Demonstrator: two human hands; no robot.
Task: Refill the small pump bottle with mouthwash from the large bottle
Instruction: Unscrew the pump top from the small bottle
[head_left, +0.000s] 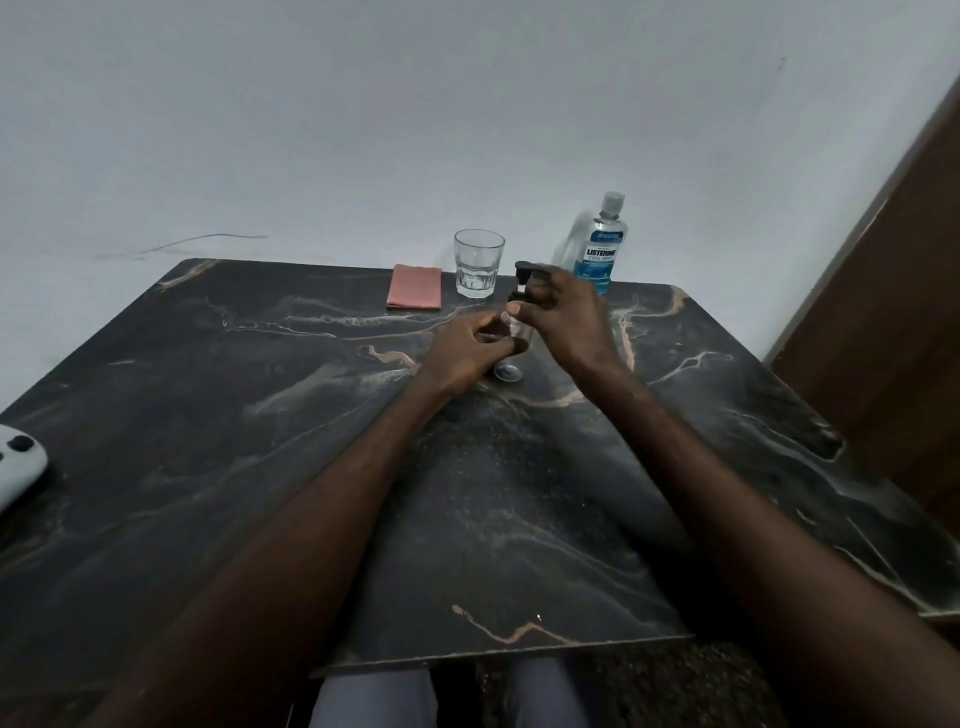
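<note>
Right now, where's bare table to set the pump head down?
Free: the table left of the left hand, below the cloth; also right of the right hand. Crowded: the back edge with cloth, glass, mouthwash.

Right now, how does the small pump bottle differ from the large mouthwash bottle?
The small pump bottle is held above the table by both hands, left hand at its body and right hand at its black pump; the large mouthwash bottle stands untouched near the wall. The pump bottle looks clear and nearly empty; the large bottle shows blue liquid and a blue label. The large bottle is much bigger. Both are transparent.
</note>
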